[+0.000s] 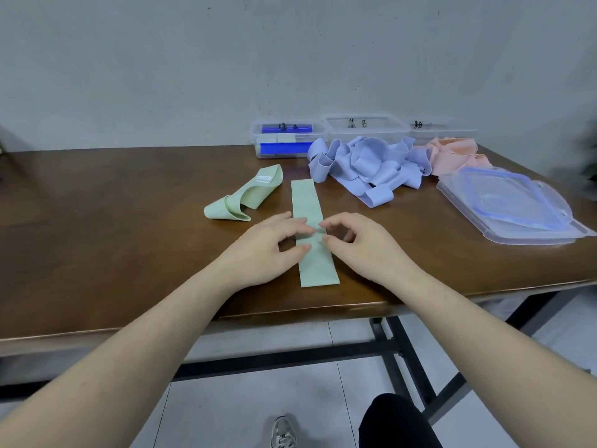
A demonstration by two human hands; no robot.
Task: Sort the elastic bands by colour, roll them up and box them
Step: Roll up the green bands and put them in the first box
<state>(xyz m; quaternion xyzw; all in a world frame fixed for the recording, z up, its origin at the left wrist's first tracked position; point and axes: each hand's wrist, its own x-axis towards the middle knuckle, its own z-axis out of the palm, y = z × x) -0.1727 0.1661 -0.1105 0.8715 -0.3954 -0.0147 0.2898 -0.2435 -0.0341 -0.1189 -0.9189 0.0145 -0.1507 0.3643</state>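
Observation:
A flat pale green elastic band (307, 202) lies lengthwise on the brown table (113, 205), in front of me. My left hand (271, 247) and my right hand (361, 244) meet over its middle, and their fingertips pinch the band from either side. A second green band (242, 198) lies loosely folded to the left. Behind are a heap of blue bands (365, 166) and a heap of pink bands (449, 156). Three clear boxes stand along the wall: the left box (287, 139) with blue clips holds rolled green bands, the middle box (365, 127) and the right box (442, 130).
Stacked clear lids (510, 205) with blue seals lie at the table's right end. The table's front edge runs just below my wrists. Black table legs, a grey tiled floor, a shoe and a dark knee show underneath.

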